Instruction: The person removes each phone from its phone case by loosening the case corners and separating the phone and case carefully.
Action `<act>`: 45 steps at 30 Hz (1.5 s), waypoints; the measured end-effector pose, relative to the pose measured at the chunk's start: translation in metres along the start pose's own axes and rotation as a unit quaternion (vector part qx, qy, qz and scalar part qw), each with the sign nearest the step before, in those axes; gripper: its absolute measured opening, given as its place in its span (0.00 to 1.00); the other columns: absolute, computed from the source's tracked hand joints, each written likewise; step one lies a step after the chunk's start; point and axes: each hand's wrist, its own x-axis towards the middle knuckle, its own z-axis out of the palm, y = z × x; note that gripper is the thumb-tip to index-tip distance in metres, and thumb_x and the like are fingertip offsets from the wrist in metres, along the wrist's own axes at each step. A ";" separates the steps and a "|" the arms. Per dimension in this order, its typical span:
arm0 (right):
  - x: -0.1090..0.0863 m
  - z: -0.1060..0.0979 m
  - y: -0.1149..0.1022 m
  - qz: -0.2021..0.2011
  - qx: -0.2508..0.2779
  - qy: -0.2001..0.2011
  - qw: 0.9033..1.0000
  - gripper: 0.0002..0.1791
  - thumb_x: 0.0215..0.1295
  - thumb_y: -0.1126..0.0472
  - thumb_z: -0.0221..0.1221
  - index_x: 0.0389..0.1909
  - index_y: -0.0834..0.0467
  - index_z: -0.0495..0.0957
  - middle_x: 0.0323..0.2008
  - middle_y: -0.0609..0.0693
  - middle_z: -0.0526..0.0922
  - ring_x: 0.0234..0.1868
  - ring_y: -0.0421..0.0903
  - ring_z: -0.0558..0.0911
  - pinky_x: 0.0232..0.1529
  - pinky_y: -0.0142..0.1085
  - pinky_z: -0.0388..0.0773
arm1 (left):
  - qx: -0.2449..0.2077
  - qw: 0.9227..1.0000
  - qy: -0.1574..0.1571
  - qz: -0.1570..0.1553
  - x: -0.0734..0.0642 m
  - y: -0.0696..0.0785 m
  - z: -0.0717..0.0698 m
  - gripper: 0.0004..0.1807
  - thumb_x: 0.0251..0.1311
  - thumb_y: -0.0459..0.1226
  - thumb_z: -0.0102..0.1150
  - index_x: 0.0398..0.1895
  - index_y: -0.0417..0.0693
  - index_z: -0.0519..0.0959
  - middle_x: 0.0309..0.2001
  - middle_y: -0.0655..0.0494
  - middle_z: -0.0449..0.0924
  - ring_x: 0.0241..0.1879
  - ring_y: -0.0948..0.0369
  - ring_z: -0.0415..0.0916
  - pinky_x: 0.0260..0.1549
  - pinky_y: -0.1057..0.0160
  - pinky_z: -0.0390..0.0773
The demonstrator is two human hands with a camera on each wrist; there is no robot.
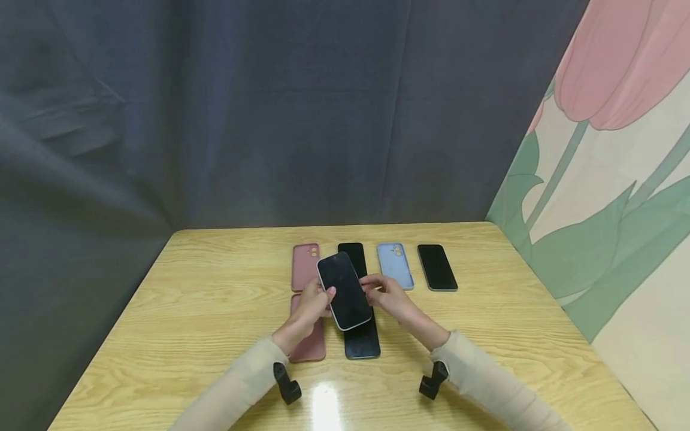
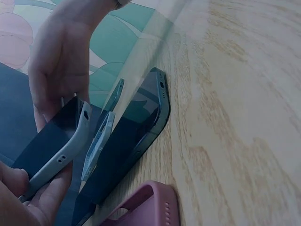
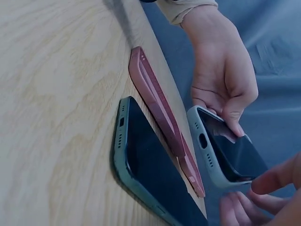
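Observation:
A dark-screened phone in a pale phone case (image 1: 345, 290) is held up over the table, tilted. My left hand (image 1: 309, 305) grips its left side, thumb on the front edge and fingers underneath. At the opposite edge, my right hand (image 1: 389, 294) pinches the phone and case; its thumb and fingers (image 3: 277, 181) show at the corner in the right wrist view. Below the held phone lies another dark phone (image 1: 362, 344), partly covered by it. A pink phone case (image 1: 309, 347) lies under my left hand, its open side up in the left wrist view.
Behind lie a second pink case (image 1: 305, 263), a black phone (image 1: 351, 251), a light blue case (image 1: 393, 263) and a further black phone (image 1: 437, 267). A dark curtain (image 1: 323, 120) hangs behind the wooden table (image 1: 205, 311); a tulip-patterned wall (image 1: 609, 209) stands at the right.

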 end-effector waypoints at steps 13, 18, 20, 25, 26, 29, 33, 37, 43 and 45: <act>0.000 0.003 0.003 0.000 -0.019 0.022 1.000 0.16 0.63 0.76 0.52 0.52 0.75 0.74 0.39 0.60 0.76 0.36 0.46 0.76 0.38 0.37 0.80 | -0.013 1.000 -0.006 -0.004 0.001 -0.003 0.004 0.16 0.72 0.27 0.45 0.60 0.27 0.66 0.44 0.33 0.82 0.35 0.50 0.83 0.35 0.50 0.85; 0.003 0.001 0.004 0.022 -0.002 0.014 1.000 0.16 0.64 0.74 0.53 0.52 0.76 0.74 0.37 0.58 0.78 0.35 0.44 0.77 0.39 0.37 0.81 | -0.012 1.000 -0.005 -0.010 0.003 -0.004 0.006 0.17 0.72 0.27 0.44 0.60 0.28 0.66 0.42 0.35 0.82 0.34 0.51 0.83 0.34 0.50 0.85; 0.004 0.000 0.004 0.031 0.010 0.007 0.999 0.16 0.66 0.73 0.53 0.52 0.77 0.74 0.37 0.58 0.79 0.35 0.44 0.78 0.41 0.40 0.81 | -0.011 1.000 -0.004 -0.011 0.003 -0.004 0.005 0.17 0.73 0.27 0.44 0.62 0.28 0.65 0.43 0.35 0.81 0.36 0.50 0.83 0.35 0.49 0.85; 0.007 -0.004 0.001 0.051 0.032 -0.011 0.998 0.16 0.67 0.72 0.53 0.53 0.77 0.73 0.41 0.60 0.81 0.36 0.44 0.78 0.44 0.42 0.82 | -0.018 1.000 -0.010 -0.016 0.003 -0.003 0.004 0.17 0.72 0.28 0.46 0.61 0.29 0.65 0.45 0.35 0.80 0.39 0.49 0.83 0.37 0.48 0.84; 0.007 -0.005 0.001 0.056 0.036 -0.013 0.998 0.17 0.67 0.71 0.53 0.53 0.77 0.73 0.42 0.60 0.81 0.36 0.44 0.78 0.44 0.42 0.82 | -0.022 1.000 -0.014 -0.015 0.002 -0.003 0.004 0.17 0.72 0.28 0.47 0.60 0.29 0.65 0.44 0.36 0.80 0.38 0.49 0.83 0.37 0.49 0.85; 0.007 -0.007 0.000 0.066 0.037 -0.025 0.997 0.18 0.69 0.69 0.55 0.54 0.77 0.73 0.41 0.58 0.81 0.35 0.44 0.77 0.43 0.40 0.81 | -0.031 0.999 -0.033 -0.003 0.000 -0.003 0.001 0.14 0.72 0.30 0.49 0.56 0.29 0.67 0.39 0.38 0.80 0.34 0.52 0.84 0.35 0.52 0.85; 0.008 -0.010 -0.002 0.072 0.035 -0.042 0.996 0.22 0.71 0.64 0.57 0.57 0.76 0.71 0.38 0.55 0.81 0.34 0.44 0.77 0.42 0.39 0.81 | -0.030 0.998 -0.047 -0.010 -0.001 -0.005 -0.001 0.13 0.73 0.32 0.49 0.53 0.30 0.68 0.37 0.41 0.80 0.31 0.55 0.83 0.35 0.53 0.85; 0.008 -0.013 -0.003 0.072 0.037 -0.056 0.995 0.25 0.72 0.62 0.56 0.61 0.77 0.69 0.37 0.54 0.81 0.33 0.43 0.77 0.41 0.37 0.81 | -0.022 0.998 -0.047 -0.029 0.001 -0.007 0.000 0.13 0.74 0.32 0.48 0.53 0.30 0.68 0.38 0.42 0.81 0.31 0.56 0.82 0.36 0.53 0.85; 0.008 -0.016 -0.004 0.080 0.029 -0.052 0.995 0.23 0.73 0.60 0.56 0.60 0.73 0.72 0.38 0.52 0.80 0.34 0.44 0.77 0.43 0.40 0.81 | -0.027 0.998 -0.058 -0.026 0.000 -0.005 0.000 0.13 0.74 0.32 0.48 0.55 0.30 0.67 0.39 0.41 0.82 0.32 0.55 0.83 0.36 0.52 0.85; 0.008 -0.016 -0.004 0.079 0.024 -0.050 0.995 0.22 0.73 0.60 0.57 0.60 0.72 0.73 0.37 0.52 0.80 0.34 0.45 0.76 0.44 0.43 0.81 | -0.030 0.998 -0.058 -0.026 -0.001 -0.005 0.000 0.13 0.74 0.32 0.48 0.55 0.30 0.67 0.40 0.41 0.82 0.32 0.55 0.83 0.36 0.52 0.85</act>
